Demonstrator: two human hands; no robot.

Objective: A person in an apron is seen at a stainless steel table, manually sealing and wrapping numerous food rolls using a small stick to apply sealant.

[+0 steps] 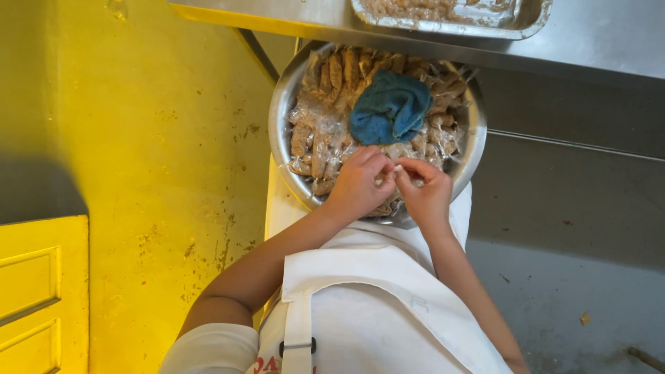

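A large round steel bowl (280, 131) sits in front of me, filled with several brown wrapped rolls (325, 142) in clear plastic film. A crumpled blue cloth (390, 111) lies on top of them. My left hand (359, 183) and my right hand (424, 190) meet at the bowl's near edge. Their fingertips pinch a small pale piece, seemingly film or a wrapped roll, between them. I wear a white apron (374, 312).
A steel counter (589, 34) runs along the top with a foil tray (450, 17) of brownish food on it. A yellow wall or floor surface (152, 173) lies to the left, with a yellow panelled door (41, 291). Grey stained floor (575, 277) is on the right.
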